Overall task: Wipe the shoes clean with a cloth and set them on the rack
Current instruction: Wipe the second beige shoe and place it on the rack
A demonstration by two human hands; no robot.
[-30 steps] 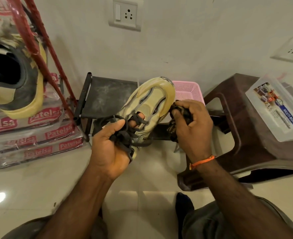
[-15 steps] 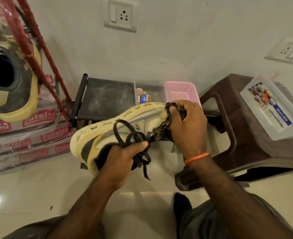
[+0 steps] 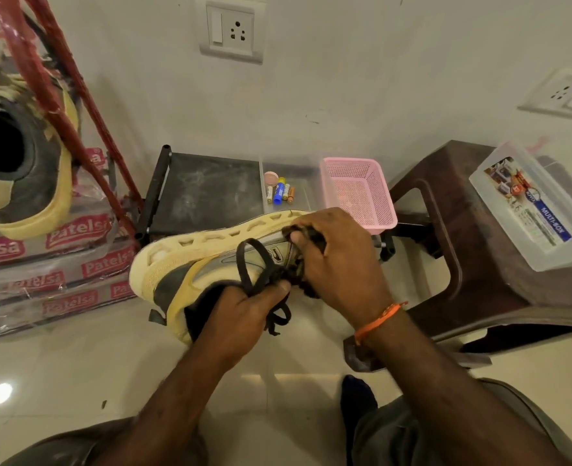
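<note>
A yellow and grey sneaker (image 3: 190, 264) with dark laces lies on its side in mid air, sole turned away from me, heel to the left. My left hand (image 3: 241, 311) grips it at the opening, thumb pinching the laces. My right hand (image 3: 335, 260) holds a dark bunched cloth (image 3: 306, 235) pressed against the shoe's side near the toe. A second matching sneaker (image 3: 19, 169) sits high at the left on the red rack (image 3: 42, 85).
A small black stand (image 3: 204, 193) stands against the wall behind the shoe, next to a clear tray with batteries (image 3: 279, 191) and a pink basket (image 3: 358, 193). At the right stands a brown plastic stool (image 3: 473, 237) with a clear box (image 3: 530, 206) on it. Wrapped Patelsa packs (image 3: 59, 264) are stacked at the left.
The shoe has turned from toe-up to lying sideways with its heel to the left. My right hand with the cloth has moved onto the shoe's side near the toe.
</note>
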